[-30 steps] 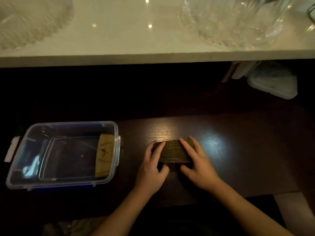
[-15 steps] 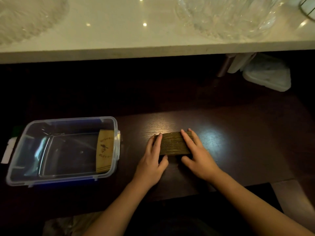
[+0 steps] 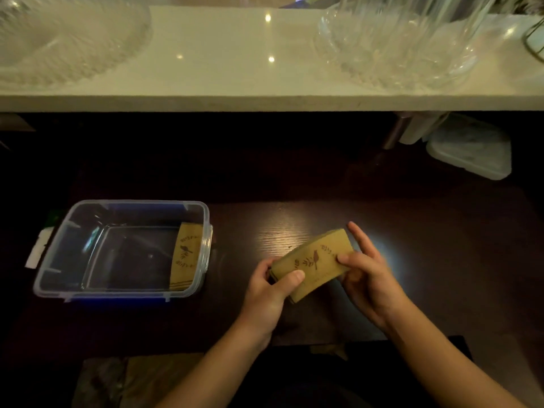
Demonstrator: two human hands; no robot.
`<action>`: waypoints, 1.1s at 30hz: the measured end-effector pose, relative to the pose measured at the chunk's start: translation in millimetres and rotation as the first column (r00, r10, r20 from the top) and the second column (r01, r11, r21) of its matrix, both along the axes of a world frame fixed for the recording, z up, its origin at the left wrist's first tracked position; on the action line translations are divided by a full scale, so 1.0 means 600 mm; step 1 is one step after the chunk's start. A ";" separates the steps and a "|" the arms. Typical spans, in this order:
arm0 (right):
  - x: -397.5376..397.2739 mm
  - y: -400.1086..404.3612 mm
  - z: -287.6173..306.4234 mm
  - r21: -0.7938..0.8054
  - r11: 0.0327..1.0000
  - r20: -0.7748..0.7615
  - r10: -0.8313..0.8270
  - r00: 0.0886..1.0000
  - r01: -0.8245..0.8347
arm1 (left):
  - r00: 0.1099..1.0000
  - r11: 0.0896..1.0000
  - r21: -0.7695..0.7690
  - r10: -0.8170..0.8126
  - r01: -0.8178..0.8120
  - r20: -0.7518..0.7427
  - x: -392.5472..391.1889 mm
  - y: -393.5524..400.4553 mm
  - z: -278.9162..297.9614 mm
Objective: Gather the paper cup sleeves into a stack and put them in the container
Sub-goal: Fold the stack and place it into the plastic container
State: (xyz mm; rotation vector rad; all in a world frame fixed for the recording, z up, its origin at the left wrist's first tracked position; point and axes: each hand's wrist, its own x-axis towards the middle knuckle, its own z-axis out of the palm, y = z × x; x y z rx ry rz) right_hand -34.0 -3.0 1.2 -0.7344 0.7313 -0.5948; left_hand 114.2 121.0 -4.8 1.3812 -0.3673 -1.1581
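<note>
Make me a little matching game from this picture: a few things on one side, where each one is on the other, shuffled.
Things:
1. stack of sleeves
2. single sleeve
3. glass bowl
4. clear container

Places:
A. on the pale counter at the back
B. held between the left hand and right hand
C. on the dark table, at the left
D. leaning inside the container, at its right wall

Pairs: 1-B, 2-D, 3-A, 4-C
</note>
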 end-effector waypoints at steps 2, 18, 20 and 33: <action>0.003 0.020 -0.002 0.110 0.994 0.061 -0.022 0.998 0.016 | 0.992 0.995 0.036 0.094 -0.091 -0.086 -0.026 0.005 0.007; 0.035 0.066 0.028 -0.049 0.898 -0.203 0.419 0.885 -0.437 | 0.984 0.956 0.273 -0.061 0.105 -0.167 0.012 0.090 0.116; 0.047 0.071 0.047 -0.064 0.862 -0.193 0.484 0.853 -0.503 | 0.973 0.942 0.268 -0.167 0.204 -0.157 0.032 0.095 0.132; 0.214 0.125 0.107 -0.056 0.849 -0.158 0.512 0.844 -0.525 | 1.000 0.966 0.258 -0.002 0.007 -0.019 0.163 0.142 0.169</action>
